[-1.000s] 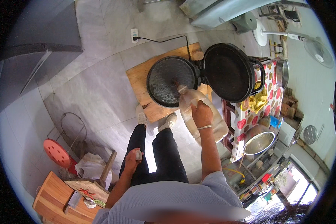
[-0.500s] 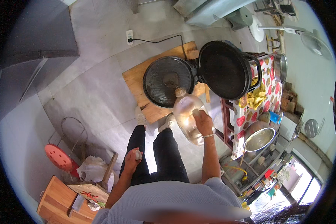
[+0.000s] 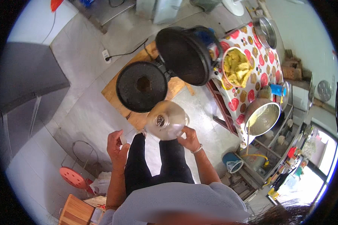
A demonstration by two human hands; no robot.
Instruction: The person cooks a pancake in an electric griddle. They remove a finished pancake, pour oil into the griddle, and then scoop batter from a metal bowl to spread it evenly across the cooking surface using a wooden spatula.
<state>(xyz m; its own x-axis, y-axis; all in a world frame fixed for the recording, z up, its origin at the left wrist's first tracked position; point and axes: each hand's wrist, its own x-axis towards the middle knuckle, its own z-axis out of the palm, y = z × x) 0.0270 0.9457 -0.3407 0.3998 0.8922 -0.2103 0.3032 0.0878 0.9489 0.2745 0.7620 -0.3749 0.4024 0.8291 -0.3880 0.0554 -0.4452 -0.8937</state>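
My right hand (image 3: 190, 139) grips a large clear plastic jug (image 3: 169, 125) by its side. The jug stands nearly upright, its round opening facing up. In my left hand (image 3: 117, 146) is a small whitish cap (image 3: 123, 139), pinched between thumb and fingers. Beyond the jug lies the round black lower plate of an electric griddle (image 3: 133, 92), with a brown wet patch at its middle. The griddle's black lid (image 3: 182, 56) is swung open to the right. Both parts rest over a wooden board (image 3: 109, 92) on the floor.
On the right, a table with a patterned cloth (image 3: 264, 78) holds a bowl of yellow dough-like food (image 3: 236, 67), a steel pot (image 3: 266, 32) and a large metal basin (image 3: 264, 118). A blue bucket (image 3: 231, 159) sits below. A red stool (image 3: 73, 177) lies at the left; a power cord (image 3: 125, 54) crosses behind.
The jug has come back from over the griddle plate toward me and turned from tilted to nearly upright. My left hand has risen forward with the cap. The view has shifted toward the right.
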